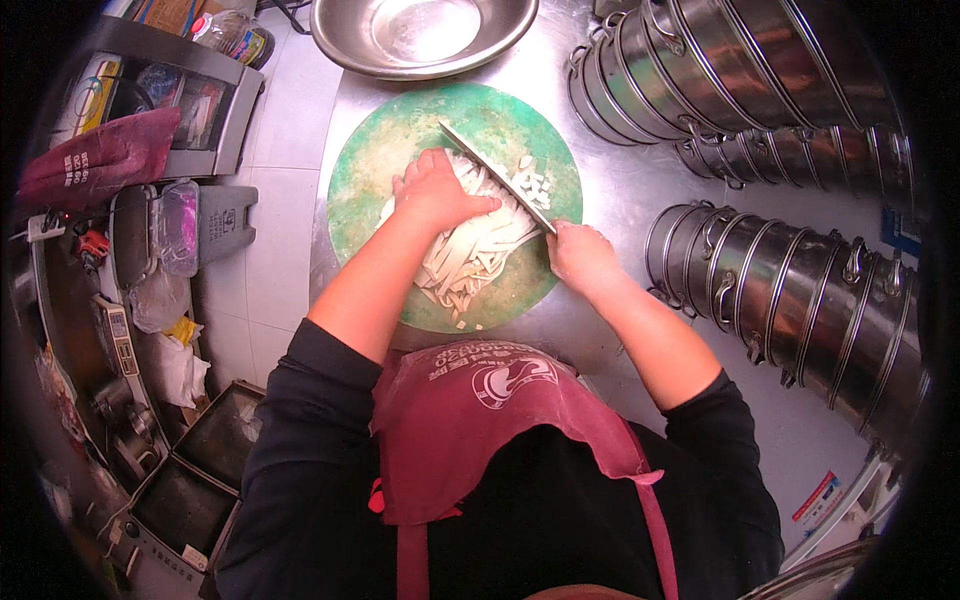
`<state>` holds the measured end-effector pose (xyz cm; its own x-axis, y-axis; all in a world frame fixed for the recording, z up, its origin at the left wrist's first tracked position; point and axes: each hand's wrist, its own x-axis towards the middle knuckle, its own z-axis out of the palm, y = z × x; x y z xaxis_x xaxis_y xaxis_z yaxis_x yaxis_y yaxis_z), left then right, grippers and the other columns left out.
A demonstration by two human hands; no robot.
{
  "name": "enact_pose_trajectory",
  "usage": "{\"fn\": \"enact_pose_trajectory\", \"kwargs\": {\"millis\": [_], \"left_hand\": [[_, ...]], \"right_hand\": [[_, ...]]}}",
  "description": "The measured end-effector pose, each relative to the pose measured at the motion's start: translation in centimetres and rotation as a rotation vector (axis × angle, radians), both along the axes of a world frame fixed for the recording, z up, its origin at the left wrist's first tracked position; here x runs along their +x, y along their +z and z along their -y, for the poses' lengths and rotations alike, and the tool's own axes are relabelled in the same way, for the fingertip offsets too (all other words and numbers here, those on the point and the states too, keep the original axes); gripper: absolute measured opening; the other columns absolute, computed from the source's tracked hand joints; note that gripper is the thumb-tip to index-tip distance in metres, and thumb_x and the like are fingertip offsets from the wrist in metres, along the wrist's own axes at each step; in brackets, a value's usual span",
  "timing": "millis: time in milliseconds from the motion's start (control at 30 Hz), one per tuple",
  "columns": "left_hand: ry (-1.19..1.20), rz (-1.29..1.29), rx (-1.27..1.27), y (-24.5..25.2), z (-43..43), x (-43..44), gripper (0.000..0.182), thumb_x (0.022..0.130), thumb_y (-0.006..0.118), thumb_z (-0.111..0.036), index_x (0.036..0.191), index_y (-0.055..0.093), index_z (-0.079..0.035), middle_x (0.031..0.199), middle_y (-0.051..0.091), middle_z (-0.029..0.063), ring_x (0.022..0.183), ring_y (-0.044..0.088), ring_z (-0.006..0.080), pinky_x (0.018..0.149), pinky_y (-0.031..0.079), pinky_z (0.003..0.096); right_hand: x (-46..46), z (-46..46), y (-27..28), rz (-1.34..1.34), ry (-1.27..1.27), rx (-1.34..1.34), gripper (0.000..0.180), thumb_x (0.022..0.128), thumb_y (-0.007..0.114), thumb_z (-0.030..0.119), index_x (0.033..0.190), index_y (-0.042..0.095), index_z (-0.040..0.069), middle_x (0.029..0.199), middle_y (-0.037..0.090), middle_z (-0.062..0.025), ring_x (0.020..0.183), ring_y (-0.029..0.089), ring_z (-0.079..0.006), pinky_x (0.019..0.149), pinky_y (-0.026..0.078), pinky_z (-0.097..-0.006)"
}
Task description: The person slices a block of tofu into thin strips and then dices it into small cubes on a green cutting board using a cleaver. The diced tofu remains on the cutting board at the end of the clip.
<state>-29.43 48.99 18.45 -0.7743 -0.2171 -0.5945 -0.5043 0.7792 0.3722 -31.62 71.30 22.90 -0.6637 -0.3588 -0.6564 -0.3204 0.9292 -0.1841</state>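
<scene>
A round green cutting board [525, 300] lies on the steel table in front of me. Pale strips of food [465, 259] are heaped across its middle, and small diced pieces [532, 184] lie on the far side of the blade. My right hand [589, 255] grips the handle end of a kitchen knife [495, 176], whose blade slants across the strips towards the upper left. My left hand [442, 195] presses on the strips just left of the blade, fingers spread and thumb reaching towards the knife. A few tiny bits rest near the board's close edge.
Beyond the board stands a wide steel basin [337, 52] on the steel table [600, 169]. Stacked steel pots [780, 277] with handles fill the right side. At the left are a grey bin [225, 225], black trays [184, 502] and a plastic bottle [232, 37].
</scene>
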Motion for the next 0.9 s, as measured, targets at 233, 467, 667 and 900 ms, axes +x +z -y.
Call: {"fn": "enact_pose_trajectory", "kwargs": {"millis": [233,467,667,900], "left_hand": [[0.104,-0.088,0.028,0.1,0.7,0.6,0.125,0.061,0.076,-0.070,0.147,0.027,0.007,0.152,0.033,0.0233,0.141,0.033,0.0341,0.115,0.022,0.0540],[0.049,0.072,0.052,0.4,0.9,0.7,0.121,0.065,0.072,-0.070,0.148,0.027,0.004,0.151,0.034,0.0204,0.141,0.032,0.0328,0.116,0.020,0.0537],[0.027,0.038,0.058,0.1,0.9,0.9,0.115,0.068,0.070,-0.070,0.148,0.030,0.002,0.149,0.036,0.0195,0.141,0.031,0.0334,0.116,0.020,0.0531],[0.096,0.022,0.091,0.7,1.2,1.1,0.121,0.067,0.069,-0.073,0.149,0.025,0.004,0.151,0.035,0.0221,0.143,0.029,0.0342,0.118,0.014,0.0546]], "right_hand": [[-1.0,-0.7,1.7,-0.043,0.005,-0.156,0.025,0.094,0.054,0.024,0.102,0.065,0.002,0.085,0.067,-0.0256,0.084,0.065,-0.0449,0.077,0.052,-0.0522],[-0.5,-1.1,5.7,0.015,0.056,-0.084,0.025,0.093,0.052,0.022,0.099,0.064,0.001,0.085,0.067,-0.0266,0.084,0.065,-0.0452,0.079,0.052,-0.0529],[-0.1,0.8,-1.5,-0.010,0.058,-0.093,0.024,0.092,0.051,0.020,0.094,0.065,0.001,0.087,0.068,-0.0250,0.083,0.066,-0.0436,0.078,0.053,-0.0518],[-0.4,-0.5,0.4,-0.033,0.041,-0.249,0.024,0.093,0.054,0.023,0.097,0.065,0.001,0.084,0.067,-0.0255,0.081,0.065,-0.0450,0.076,0.053,-0.0519]]}}
